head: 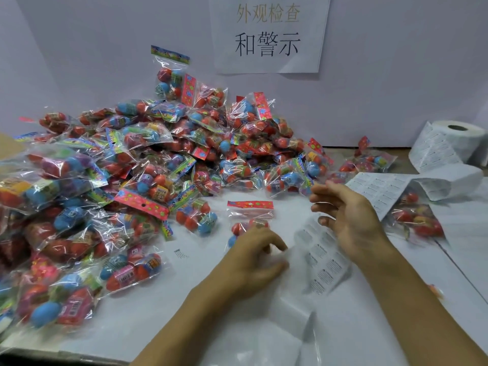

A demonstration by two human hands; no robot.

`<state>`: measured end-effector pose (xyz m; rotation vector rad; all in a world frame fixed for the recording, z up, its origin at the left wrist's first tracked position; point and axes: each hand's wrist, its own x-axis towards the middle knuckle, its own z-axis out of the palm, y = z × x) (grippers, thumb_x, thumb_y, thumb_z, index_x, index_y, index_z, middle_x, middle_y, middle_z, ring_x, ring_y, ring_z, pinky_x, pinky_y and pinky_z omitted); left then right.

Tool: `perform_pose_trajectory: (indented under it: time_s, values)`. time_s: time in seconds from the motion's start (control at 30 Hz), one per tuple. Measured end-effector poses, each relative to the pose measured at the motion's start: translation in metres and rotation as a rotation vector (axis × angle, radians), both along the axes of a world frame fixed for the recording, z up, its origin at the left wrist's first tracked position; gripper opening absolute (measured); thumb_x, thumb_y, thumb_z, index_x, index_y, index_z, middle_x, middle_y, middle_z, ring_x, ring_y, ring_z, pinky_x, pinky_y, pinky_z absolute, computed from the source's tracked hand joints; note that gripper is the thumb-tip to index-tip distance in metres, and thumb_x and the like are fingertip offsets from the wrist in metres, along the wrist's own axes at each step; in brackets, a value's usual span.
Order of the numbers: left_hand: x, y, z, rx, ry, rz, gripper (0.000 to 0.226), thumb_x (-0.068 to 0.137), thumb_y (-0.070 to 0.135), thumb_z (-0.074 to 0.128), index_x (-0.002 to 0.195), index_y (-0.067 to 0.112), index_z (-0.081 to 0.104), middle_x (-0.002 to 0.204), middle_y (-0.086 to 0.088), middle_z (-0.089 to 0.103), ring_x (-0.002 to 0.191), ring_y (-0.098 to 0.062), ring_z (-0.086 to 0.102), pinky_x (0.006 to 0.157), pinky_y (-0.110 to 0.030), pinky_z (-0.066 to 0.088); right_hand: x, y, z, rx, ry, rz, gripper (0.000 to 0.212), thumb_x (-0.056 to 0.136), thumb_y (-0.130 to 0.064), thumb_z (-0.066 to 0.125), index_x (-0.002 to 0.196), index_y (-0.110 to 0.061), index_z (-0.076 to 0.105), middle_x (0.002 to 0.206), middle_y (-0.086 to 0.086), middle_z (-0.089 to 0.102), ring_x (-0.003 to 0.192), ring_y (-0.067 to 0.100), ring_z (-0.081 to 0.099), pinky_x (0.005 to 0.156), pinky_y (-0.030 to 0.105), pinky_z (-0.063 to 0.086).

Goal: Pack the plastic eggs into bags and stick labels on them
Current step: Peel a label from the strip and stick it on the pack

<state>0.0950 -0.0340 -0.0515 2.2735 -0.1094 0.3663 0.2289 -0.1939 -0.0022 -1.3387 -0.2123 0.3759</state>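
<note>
Labelling is judged to be the step in hand: a single bag (249, 220) of eggs with a red header is laid flat at the centre of the frame, just beyond the left hand (254, 257), and a label strip (320, 260) is draped across the tabletop (184, 326) between the two hands. The strip appears to run on to the roll (456, 143) at the right edge. The next move is judged to call for one label to be peeled from the backing and pressed onto the bag's clear film, which is slippery and crinkled, so the bag would need to be steadied.

The left hand is seen with fingers curled downward at the strip's left edge, partly over the bag's lower end; motion blur hides whether anything is pinched, so it cannot be told. The right hand (348, 217) is held above the strip, fingers loosely spread and relaxed, with nothing seen in it.

A large pile (126, 165) of filled bags is heaped across the left and upper centre. Another filled bag (417, 220) is seen at right, partly under the strip.
</note>
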Motion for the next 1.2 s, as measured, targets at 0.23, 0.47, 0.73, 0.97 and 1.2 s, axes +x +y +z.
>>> perform_pose_trajectory:
  time_s: [0.23, 0.47, 0.73, 0.97, 1.2]
  values:
    - [-0.003, 0.015, 0.015, -0.79, 0.111, 0.069, 0.024, 0.1, -0.004, 0.057, 0.113, 0.016, 0.055, 0.08, -0.004, 0.072, 0.069, -0.019, 0.06, 0.061, -0.024, 0.049, -0.012, -0.004, 0.0, -0.195, -0.575, 0.072, 0.009, 0.083, -0.026, 0.07, 0.075, -0.023, 0.073, 0.066, -0.009, 0.065, 0.064, 0.007, 0.057, 0.057, 0.018, 0.048]
    - [-0.005, 0.022, 0.018, -0.752, 0.215, 0.045, 0.074, 0.072, 0.023, 0.092, 0.134, 0.031, 0.053, 0.128, -0.004, 0.069, 0.112, -0.013, 0.07, 0.092, -0.026, 0.056, -0.021, -0.001, -0.004, -0.451, -0.834, 0.249, 0.028, 0.081, -0.021, 0.083, 0.064, -0.031, 0.063, 0.066, -0.015, 0.063, 0.062, 0.003, 0.055, 0.06, 0.014, 0.042]
    - [-0.002, 0.024, 0.013, -0.819, 0.341, 0.015, 0.124, 0.045, 0.024, 0.096, 0.15, 0.046, 0.034, 0.144, -0.005, 0.057, 0.115, -0.024, 0.07, 0.093, -0.037, 0.059, -0.02, -0.006, 0.003, -0.368, -0.78, 0.318, 0.023, 0.073, -0.036, 0.083, 0.062, -0.027, 0.065, 0.06, -0.006, 0.063, 0.055, 0.005, 0.053, 0.054, 0.015, 0.042]
    - [-0.002, 0.025, 0.01, -0.918, 0.276, 0.005, 0.122, 0.062, -0.001, 0.087, 0.156, 0.042, 0.022, 0.114, 0.003, 0.077, 0.103, -0.025, 0.075, 0.075, -0.031, 0.06, -0.023, -0.007, 0.007, -0.523, -0.748, 0.57, 0.016, 0.073, -0.036, 0.087, 0.068, -0.03, 0.073, 0.069, -0.005, 0.068, 0.062, 0.006, 0.053, 0.056, 0.017, 0.04]
    - [-0.003, 0.022, 0.009, -0.923, 0.262, 0.028, 0.117, 0.059, 0.008, 0.089, 0.154, 0.039, 0.027, 0.117, -0.003, 0.077, 0.103, -0.025, 0.075, 0.077, -0.031, 0.06, -0.03, -0.007, 0.007, -0.548, -0.787, 0.559, 0.029, 0.061, -0.06, 0.084, 0.069, -0.035, 0.072, 0.066, -0.01, 0.067, 0.058, 0.001, 0.052, 0.055, 0.013, 0.038]
